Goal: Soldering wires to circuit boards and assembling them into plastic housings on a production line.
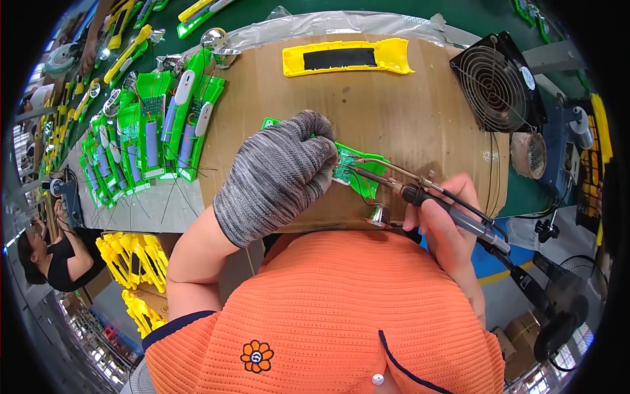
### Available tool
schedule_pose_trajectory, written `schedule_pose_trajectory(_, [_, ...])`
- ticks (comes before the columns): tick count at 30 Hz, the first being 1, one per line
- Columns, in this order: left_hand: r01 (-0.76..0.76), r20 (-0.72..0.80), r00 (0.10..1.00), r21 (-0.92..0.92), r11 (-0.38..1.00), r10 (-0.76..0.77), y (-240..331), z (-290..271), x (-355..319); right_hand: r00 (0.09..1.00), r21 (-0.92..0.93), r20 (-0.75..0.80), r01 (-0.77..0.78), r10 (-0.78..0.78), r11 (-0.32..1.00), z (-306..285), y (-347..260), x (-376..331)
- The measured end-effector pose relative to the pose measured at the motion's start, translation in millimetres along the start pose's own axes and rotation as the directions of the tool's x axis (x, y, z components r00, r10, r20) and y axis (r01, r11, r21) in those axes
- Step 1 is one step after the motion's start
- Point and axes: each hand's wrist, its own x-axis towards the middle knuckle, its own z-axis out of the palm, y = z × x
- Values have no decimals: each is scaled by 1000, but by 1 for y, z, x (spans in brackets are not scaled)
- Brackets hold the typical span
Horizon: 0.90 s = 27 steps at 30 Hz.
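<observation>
My left hand [279, 171], in a grey striped knit glove, is closed over a green flashlight housing [375, 172] lying on the brown work board. Its curled fingers press together by the green circuit board [342, 164]; whether they pinch a wire is hidden. My bare right hand [447, 220] grips a soldering iron [453, 213] with a thin metal solder-feed tube [390, 165] along it. The iron's tip meets the circuit board just right of my gloved fingers. Near the board's front edge sits a small silver reflector cup [378, 215], beside the housing.
Several green housings [151, 131] with batteries and loose wires crowd the left. A yellow housing half [348, 58] lies at the back. A black fan [495, 85] stands back right, near a round tin [528, 156]. Yellow parts [134, 259] fill a box lower left; a co-worker [62, 256] sits beyond.
</observation>
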Motion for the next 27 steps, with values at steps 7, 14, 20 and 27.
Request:
schedule_pose_trajectory(7, [6,31,999,16,1000,-6,2,-2,3,1000,-15,25,-16,16,1000,3,0,2])
schedule_pose_trajectory(14, [2,76,997,22,1000,-4,-1,-2,5,999,-40,39,-7,8,999,5,-1,2])
schedule_pose_trajectory(20, [-20,95,995,4,1000,19,-3,-3,6,999,-45,-5,-43,42,998,10,-5,2])
schedule_pose_trajectory(27, [-51,111,992,-32,998,54,-6,-4,7,999,-65,-8,-54,53,996,12,-6,2])
